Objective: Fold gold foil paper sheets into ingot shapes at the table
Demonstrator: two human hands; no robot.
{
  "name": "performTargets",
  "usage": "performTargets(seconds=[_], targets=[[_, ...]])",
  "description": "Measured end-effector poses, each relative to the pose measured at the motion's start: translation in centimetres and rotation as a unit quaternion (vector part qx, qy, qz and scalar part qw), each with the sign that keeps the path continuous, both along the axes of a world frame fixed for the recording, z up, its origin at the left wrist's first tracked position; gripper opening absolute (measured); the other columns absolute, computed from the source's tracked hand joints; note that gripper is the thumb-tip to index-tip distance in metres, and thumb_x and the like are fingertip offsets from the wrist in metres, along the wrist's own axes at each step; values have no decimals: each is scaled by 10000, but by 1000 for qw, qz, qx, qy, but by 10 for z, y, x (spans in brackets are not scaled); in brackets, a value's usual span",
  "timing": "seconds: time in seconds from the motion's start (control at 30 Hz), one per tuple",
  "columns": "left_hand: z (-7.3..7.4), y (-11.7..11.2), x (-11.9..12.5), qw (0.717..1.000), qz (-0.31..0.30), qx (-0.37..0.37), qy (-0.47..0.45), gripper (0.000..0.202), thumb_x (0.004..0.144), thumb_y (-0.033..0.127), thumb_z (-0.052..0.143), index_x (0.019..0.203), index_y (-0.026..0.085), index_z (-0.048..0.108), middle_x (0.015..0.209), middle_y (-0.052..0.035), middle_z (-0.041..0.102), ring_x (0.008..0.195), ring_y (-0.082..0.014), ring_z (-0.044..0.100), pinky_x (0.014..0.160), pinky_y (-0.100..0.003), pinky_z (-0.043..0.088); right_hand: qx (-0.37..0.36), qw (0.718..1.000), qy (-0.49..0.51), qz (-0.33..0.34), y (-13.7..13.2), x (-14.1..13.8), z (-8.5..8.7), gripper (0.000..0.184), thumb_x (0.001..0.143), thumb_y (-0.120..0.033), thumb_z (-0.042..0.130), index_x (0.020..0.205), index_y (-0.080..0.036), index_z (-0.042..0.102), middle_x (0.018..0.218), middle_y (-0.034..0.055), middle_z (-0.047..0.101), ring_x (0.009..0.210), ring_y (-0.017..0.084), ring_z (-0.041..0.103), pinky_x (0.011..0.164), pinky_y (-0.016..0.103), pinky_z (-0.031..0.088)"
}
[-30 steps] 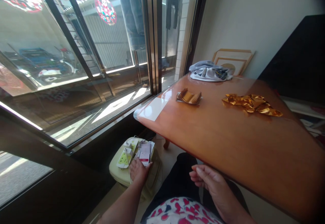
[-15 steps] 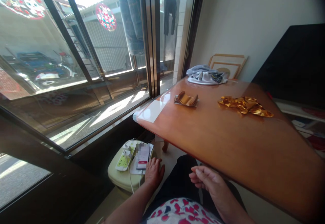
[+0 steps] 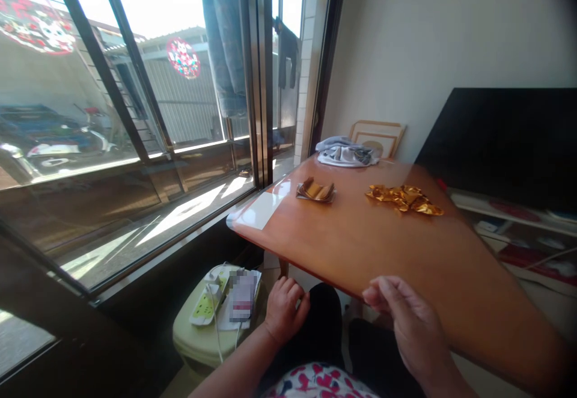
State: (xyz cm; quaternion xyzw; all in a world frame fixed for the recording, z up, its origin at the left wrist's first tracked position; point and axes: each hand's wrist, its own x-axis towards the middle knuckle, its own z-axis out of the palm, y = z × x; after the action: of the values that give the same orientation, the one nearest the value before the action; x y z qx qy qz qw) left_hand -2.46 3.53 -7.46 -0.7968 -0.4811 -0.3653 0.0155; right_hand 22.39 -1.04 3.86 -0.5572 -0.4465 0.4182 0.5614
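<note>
My left hand [image 3: 285,309] rests by my dark-trousered leg, its fingers curled in with nothing in them. It lies just right of a pale green stool [image 3: 193,342] that carries a white and green power strip [image 3: 204,303] and a small flat packet [image 3: 242,296]. My right hand [image 3: 406,321] hovers in front of the near edge of the orange wooden table [image 3: 351,247], fingers loosely bent and apart from the thumb, holding nothing. Far across the table lie a small stack of folded gold paper [image 3: 315,190] and a heap of crumpled gold paper pieces [image 3: 403,198].
A bundle of grey and white cloth [image 3: 345,153] lies at the table's far end, with wooden picture frames [image 3: 378,136] leaning on the wall behind. A large black screen [image 3: 505,145] stands to the right. Glass sliding doors [image 3: 135,145] fill the left side.
My left hand left the packet on the stool and drew back to my leg, its fingers curling. My right hand rose from my lap to the table edge. The view tilted upward.
</note>
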Motion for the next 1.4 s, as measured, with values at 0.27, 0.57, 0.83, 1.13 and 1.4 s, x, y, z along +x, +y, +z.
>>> performTargets(seconds=[0.27,0.57,0.83,1.13,1.4], targets=[[68,-4,25,989,-109,73,-69,145,905,162,552,776,217,514,742,-41,547,739,-196,500,701,-365,395,26,991,-108,-71,31,42,-4,473,886,-661,558,808,-203,652,655,-1,592,676,177,552,685,288,458],[110,46,71,983,-44,29,-174,299,990,314,457,702,233,471,755,-45,560,780,-191,534,743,-346,427,37,985,-164,-26,25,42,-2,499,906,-675,492,727,-221,599,635,1,573,637,181,524,642,286,412],[104,79,90,991,4,-6,-136,338,998,375,448,695,229,483,777,-29,576,782,-185,545,700,-315,400,64,984,-168,-12,21,43,-4,463,939,-617,493,712,-221,572,616,-17,539,609,163,489,613,268,384],[107,80,97,995,50,-72,-36,335,984,429,472,743,221,578,816,-39,645,763,-185,576,670,-308,357,43,982,-182,-1,22,47,-2,485,923,-636,501,683,-221,577,638,-1,564,660,179,534,647,276,407],[113,81,108,989,76,-126,-8,303,944,458,526,807,211,635,876,-87,676,835,-231,596,727,-346,394,-15,979,-205,11,23,51,6,485,881,-671,523,694,-231,611,674,9,598,704,192,549,683,285,429]])
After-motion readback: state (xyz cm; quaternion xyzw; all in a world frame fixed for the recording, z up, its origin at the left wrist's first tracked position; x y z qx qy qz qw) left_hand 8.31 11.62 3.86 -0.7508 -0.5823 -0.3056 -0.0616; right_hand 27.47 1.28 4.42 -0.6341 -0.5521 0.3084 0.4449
